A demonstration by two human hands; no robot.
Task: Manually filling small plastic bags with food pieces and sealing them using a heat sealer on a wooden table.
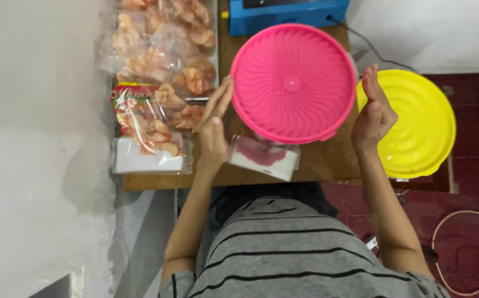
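**Ana:** Head camera looks straight down on a wooden table [327,163]. What are the 2 hands doing?

**Ben:** Both are raised, fingers straight and together, palms facing inward. The left hand [213,124] is at the left rim of a round pink plastic lid [293,83], fingertips touching or just beside the edge. The right hand [373,113] stands at the right side, just off the rim. Neither hand is curled around anything.

**Ana:** So who holds the lid?

**Ben:** I cannot tell. It sits between the 2 flat hands, its ribbed swirl face turned up at the camera, over the middle of the table.

**Ana:** What is under it?

**Ben:** A clear plastic pack [265,156] with something dark red inside pokes out below the lid's near edge, between the wrists.

**Ana:** And to the sides?

**Ben:** Behind the right hand lies a yellow round lid [421,127], hanging over the table's right edge. Left of the left hand are clear bags of orange crackers [165,49], stacked along the table's left side, with 1 flat packet with a white base [148,160] nearest. A blue machine [283,16] sits at the far edge, above the pink lid.

**Ana:** The person?

**Ben:** A grey striped shirt [300,254] fills the bottom of the view.
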